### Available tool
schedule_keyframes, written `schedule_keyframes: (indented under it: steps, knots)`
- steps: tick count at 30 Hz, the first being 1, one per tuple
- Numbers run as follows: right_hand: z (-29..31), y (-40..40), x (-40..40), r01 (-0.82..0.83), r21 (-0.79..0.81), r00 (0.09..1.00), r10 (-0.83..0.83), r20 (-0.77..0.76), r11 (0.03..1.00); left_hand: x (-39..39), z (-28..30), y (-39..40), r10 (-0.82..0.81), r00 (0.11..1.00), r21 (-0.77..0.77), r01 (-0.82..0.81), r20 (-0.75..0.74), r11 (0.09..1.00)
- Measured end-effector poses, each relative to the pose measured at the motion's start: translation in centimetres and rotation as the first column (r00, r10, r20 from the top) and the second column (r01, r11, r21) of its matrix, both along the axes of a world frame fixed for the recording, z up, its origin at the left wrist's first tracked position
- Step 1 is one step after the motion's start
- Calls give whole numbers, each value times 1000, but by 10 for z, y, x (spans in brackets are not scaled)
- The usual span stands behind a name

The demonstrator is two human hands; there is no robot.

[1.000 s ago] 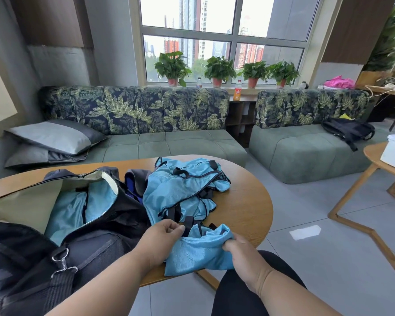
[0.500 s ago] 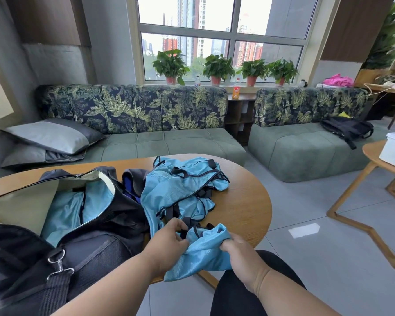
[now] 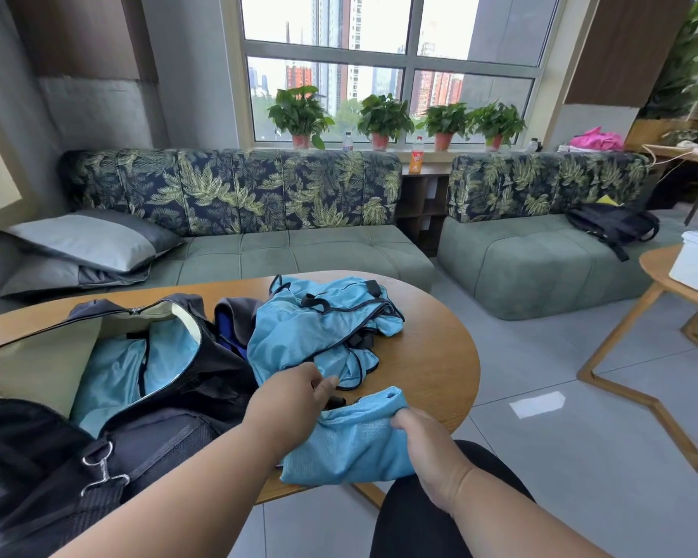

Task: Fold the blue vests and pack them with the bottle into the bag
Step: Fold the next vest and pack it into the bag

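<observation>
Left hand (image 3: pixel 289 400): pinching the black trim of the folded blue vest (image 3: pixel 347 441), near edge of the round wooden table (image 3: pixel 432 364).
Right hand (image 3: pixel 428 441): gripping the same vest's right side.
Vest pile (image 3: pixel 319 332): crumpled, table centre.
Black duffel bag (image 3: pixel 138 428): unzipped, left side, blue vest inside.

folded blue vest (image 3: pixel 351 445) (table edge) | vest pile (image 3: pixel 319 328) | open bag (image 3: pixel 97 396)
</observation>
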State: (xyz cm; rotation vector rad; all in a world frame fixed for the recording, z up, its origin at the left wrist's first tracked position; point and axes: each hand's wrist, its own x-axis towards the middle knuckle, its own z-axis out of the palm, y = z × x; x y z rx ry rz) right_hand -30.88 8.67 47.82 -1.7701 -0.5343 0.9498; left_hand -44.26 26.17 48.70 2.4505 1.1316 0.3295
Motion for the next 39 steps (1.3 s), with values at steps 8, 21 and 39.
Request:
schedule_keyframes:
  steps: [8,21,39]
  knots:
    - [-4,14,5,81,-33,996,-82,-25,996,-1,-16,14,44,998,-128,-49,-44,991]
    - [-16,32,13,156,-141,975,-129,181,978,-30,-39,-31,158,987,-190,-150,30,970]
    - [-35,45,20,157,-329,777,89,624,931,-11,-35,-7,-35,953,-261,-47,-300,964]
